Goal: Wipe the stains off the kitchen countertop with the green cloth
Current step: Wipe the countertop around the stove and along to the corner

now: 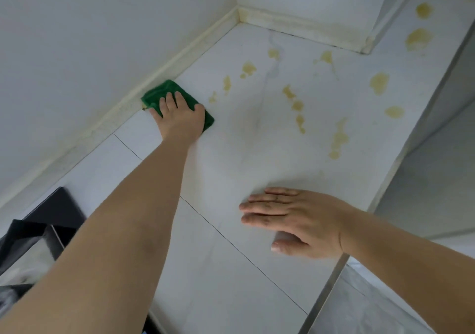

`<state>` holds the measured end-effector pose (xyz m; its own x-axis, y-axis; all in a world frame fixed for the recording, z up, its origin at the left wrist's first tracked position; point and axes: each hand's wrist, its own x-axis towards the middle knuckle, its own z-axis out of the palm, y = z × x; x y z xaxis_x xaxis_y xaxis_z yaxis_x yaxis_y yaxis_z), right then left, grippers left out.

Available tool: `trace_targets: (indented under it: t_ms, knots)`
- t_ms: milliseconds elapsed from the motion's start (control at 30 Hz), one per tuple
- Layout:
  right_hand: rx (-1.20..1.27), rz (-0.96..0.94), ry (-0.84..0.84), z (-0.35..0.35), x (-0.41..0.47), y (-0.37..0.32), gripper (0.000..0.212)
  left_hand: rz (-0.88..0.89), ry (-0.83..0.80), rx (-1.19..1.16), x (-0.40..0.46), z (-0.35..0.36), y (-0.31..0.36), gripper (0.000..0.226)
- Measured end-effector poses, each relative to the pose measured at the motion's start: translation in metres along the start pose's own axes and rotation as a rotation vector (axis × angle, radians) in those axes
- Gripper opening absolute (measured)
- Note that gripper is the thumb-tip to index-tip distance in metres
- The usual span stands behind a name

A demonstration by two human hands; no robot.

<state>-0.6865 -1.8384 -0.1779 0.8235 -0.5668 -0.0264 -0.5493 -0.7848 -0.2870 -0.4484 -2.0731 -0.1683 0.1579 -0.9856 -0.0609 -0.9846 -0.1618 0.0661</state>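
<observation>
Pressing down w/ fingers spread flat, left hand (pixel 180 118) pins the green cloth (pixel 164 94) to the countertop (pixel 231 231); thumb lies along the cloth's right edge, not a curled grasp. Cloth sits folded, touching the yellowed sealant strip (pixel 180 58) at the left wall, well back from the front edge. Left arm stretched out across the top. Right hand (pixel 300 220) rests flat on the counter nr the front edge, fingers straight & together, holding nothing. Yellow stains (pixel 295 102) are scattered to the right of the cloth, nearest just beside it, others toward the back corner & along the right side. Black appliance (pixel 51 218), blurred, at lower left.
</observation>
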Motion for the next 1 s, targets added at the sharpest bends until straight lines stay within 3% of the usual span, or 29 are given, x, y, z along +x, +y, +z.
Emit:
trace_targets:
  t_ms: [267,367,500,600,800,1000]
  knots:
    - [0.002,0.040,-0.032,-0.004,-0.001,-0.003,0.061,0.148,-0.010,0.052,-0.131,0.009,-0.021,0.072]
    - [0.024,0.073,-0.020,-0.008,0.000,-0.011,0.059,0.158,-0.014,0.060,-0.142,0.006,-0.028,0.072]
    - [0.235,0.324,0.288,-0.010,0.019,-0.036,0.048,0.163,-0.027,0.042,-0.135,0.006,-0.027,0.074]
    - [0.223,0.465,0.485,-0.014,0.046,-0.042,0.040,0.183,-0.023,0.038,-0.132,0.005,-0.027,0.074]
    - [-0.013,0.695,0.468,-0.036,0.077,0.007,0.046,0.234,-0.037,0.063,-0.116,0.002,-0.028,0.076]
    - [-0.024,0.847,0.409,-0.038,0.097,0.033,0.055,0.370,-0.009,0.103,-0.065,0.001,-0.028,0.076]
